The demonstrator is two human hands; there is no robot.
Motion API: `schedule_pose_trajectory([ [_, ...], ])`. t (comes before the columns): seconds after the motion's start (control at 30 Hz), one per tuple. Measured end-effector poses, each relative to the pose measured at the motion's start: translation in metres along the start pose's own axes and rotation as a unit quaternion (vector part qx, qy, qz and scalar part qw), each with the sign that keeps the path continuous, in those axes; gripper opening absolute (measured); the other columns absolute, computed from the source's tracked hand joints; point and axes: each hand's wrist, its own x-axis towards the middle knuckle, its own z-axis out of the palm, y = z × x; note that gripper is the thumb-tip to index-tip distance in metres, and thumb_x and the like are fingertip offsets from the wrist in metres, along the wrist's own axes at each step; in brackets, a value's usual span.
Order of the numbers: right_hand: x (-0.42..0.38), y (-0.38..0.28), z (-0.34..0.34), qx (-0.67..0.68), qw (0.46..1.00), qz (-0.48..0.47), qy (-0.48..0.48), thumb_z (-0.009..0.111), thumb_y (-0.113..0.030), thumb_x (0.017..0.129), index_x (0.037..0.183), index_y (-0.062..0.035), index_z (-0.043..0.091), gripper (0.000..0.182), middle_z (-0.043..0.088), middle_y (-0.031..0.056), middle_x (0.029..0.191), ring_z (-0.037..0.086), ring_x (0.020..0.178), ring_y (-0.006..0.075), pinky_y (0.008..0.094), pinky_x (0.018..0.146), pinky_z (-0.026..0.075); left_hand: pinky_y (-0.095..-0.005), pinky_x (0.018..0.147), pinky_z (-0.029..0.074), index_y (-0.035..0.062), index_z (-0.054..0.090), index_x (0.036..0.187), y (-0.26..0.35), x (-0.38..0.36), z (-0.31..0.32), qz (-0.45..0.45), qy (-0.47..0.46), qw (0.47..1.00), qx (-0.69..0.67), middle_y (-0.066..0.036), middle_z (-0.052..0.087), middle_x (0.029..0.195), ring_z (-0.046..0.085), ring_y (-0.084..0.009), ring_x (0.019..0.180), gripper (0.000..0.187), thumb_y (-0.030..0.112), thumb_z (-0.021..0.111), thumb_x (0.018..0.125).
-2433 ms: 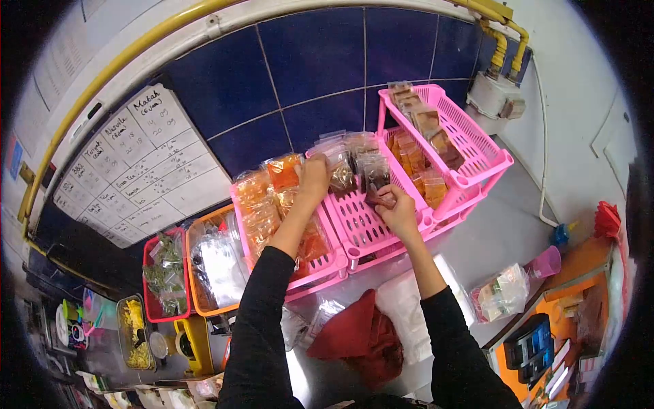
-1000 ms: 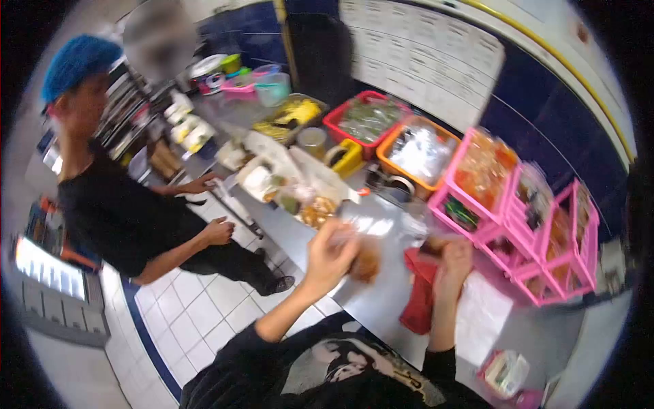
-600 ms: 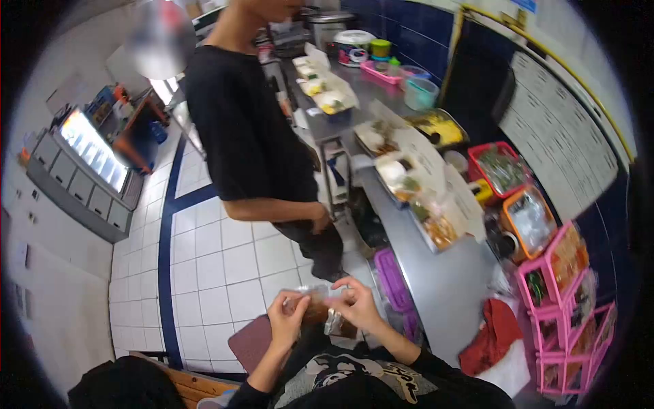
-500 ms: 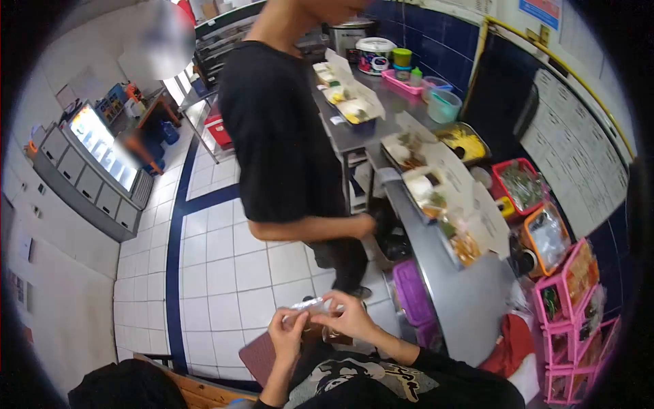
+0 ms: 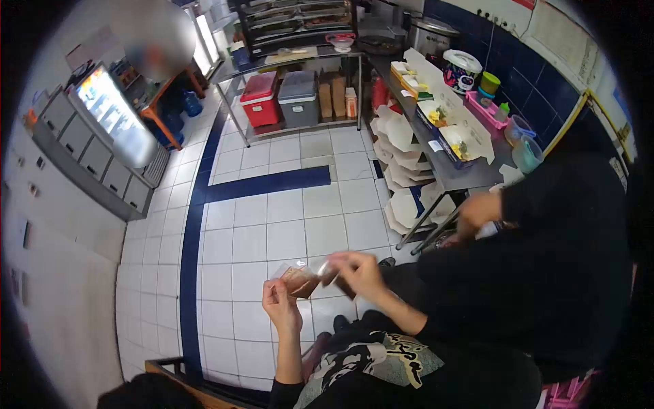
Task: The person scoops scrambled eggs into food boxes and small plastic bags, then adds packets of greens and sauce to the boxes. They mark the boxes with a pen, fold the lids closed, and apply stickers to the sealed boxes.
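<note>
Open food boxes (image 5: 473,133) are lined along the front of the metal worktop (image 5: 471,179); behind them a lidded tub (image 5: 462,71) and a pink tray (image 5: 486,111) are set. On the low shelf (image 5: 306,128), red (image 5: 259,99) and grey coolers (image 5: 298,99) are placed side by side.

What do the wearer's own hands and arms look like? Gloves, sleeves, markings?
Left hand and right hand both bare: no gloves, and no watch or bracelet shows. Black sleeves, the left one ending on the forearm, wrists uncovered. The black top has a pale graphic and lettering on front. Right fingers are blurred, so rings: can't tell.
</note>
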Motion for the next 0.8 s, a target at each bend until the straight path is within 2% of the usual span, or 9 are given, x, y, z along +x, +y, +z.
schedule_pose_trajectory([
  [0.1,0.071,0.029,-0.039,-0.003,0.99,0.085,0.113,0.059,-0.015,0.087,0.093,-0.0004,0.066,0.018,0.066,0.0021,0.079,0.055,0.063,0.0056,0.0196,0.054,0.043,-0.0202,0.061,0.042,0.0041,0.052,0.087,-0.006,0.059,0.026,-0.01,0.001,1.0,-0.014,-0.003,0.054,0.084,0.051,-0.0085,0.073,0.023,0.026,0.056,0.091],
  [0.17,0.115,0.069,-0.079,-0.109,0.971,0.029,0.21,0.059,-0.018,0.088,0.095,-0.0004,0.065,0.02,0.067,0.0034,0.077,0.056,0.064,0.0062,0.02,0.055,0.043,-0.0252,0.07,0.045,0.0046,0.05,0.087,-0.022,0.093,0.025,-0.001,-0.002,0.997,0.077,-0.004,0.056,0.091,0.053,-0.0115,0.08,0.022,0.026,0.05,0.094],
  [0.3,0.194,0.113,-0.19,-0.17,0.907,0.014,0.385,0.058,-0.019,0.087,0.094,0.0009,0.066,0.022,0.068,0.0086,0.079,0.061,0.066,0.0121,0.0273,0.062,0.047,-0.024,0.069,0.042,0.0032,0.054,0.086,-0.051,0.161,0.054,0.015,-0.004,0.98,0.198,-0.002,0.055,0.083,0.049,-0.0094,0.078,0.023,0.024,0.051,0.094],
  [0.47,0.273,0.117,-0.326,-0.254,0.795,-0.011,0.55,0.058,-0.019,0.088,0.094,0.0035,0.064,0.024,0.068,0.0096,0.079,0.061,0.073,0.0116,0.0253,0.066,0.047,-0.0243,0.074,0.044,-0.0004,0.057,0.091,-0.093,0.274,0.105,0.032,-0.064,0.974,0.217,-0.004,0.057,0.086,0.053,-0.0108,0.082,0.024,0.023,0.052,0.093],
  [0.63,0.332,0.164,-0.427,-0.186,0.787,0.012,0.588,0.061,-0.018,0.084,0.098,-0.0006,0.065,0.023,0.068,0.0099,0.082,0.064,0.076,0.016,0.0277,0.07,0.048,-0.024,0.073,0.044,-0.0009,0.058,0.09,-0.109,0.4,0.195,0.059,-0.108,0.966,0.228,-0.004,0.058,0.086,0.054,-0.0111,0.079,0.022,0.021,0.053,0.093],
  [0.7,0.337,0.174,-0.442,-0.461,0.703,0.204,0.501,0.067,-0.016,0.076,0.104,-0.006,0.064,0.029,0.068,0.0116,0.09,0.065,0.081,0.0218,0.0311,0.076,0.049,-0.0225,0.07,0.044,-0.0012,0.06,0.088,-0.116,0.433,0.245,0.09,-0.132,0.95,0.27,-0.004,0.061,0.083,0.055,-0.0098,0.076,0.022,0.02,0.054,0.092],
  [0.73,0.345,0.166,-0.432,-0.531,0.652,0.203,0.502,0.07,-0.016,0.074,0.109,-0.0043,0.061,0.038,0.067,0.0116,0.088,0.063,0.081,0.0189,0.0316,0.077,0.048,-0.0227,0.069,0.044,-0.0017,0.061,0.087,-0.124,0.447,0.27,0.076,-0.154,0.952,0.253,-0.005,0.062,0.082,0.055,-0.0098,0.075,0.02,0.017,0.056,0.09],
  [0.77,0.352,0.155,-0.424,-0.533,0.644,0.208,0.508,0.07,-0.016,0.074,0.109,-0.0043,0.061,0.038,0.067,0.0116,0.088,0.063,0.081,0.0189,0.0316,0.077,0.048,-0.0229,0.068,0.044,-0.0022,0.063,0.087,-0.132,0.461,0.294,0.063,-0.178,0.953,0.236,-0.005,0.063,0.081,0.055,-0.0098,0.074,0.017,0.014,0.058,0.089],
  [0.8,0.363,0.135,-0.411,-0.472,0.706,0.179,0.498,0.071,-0.013,0.072,0.109,-0.004,0.06,0.039,0.066,0.0103,0.092,0.062,0.084,0.018,0.0315,0.078,0.048,-0.0228,0.067,0.045,-0.0024,0.064,0.086,-0.141,0.472,0.319,0.038,-0.216,0.946,0.24,-0.004,0.063,0.079,0.056,-0.0097,0.072,0.016,0.013,0.059,0.088],
])
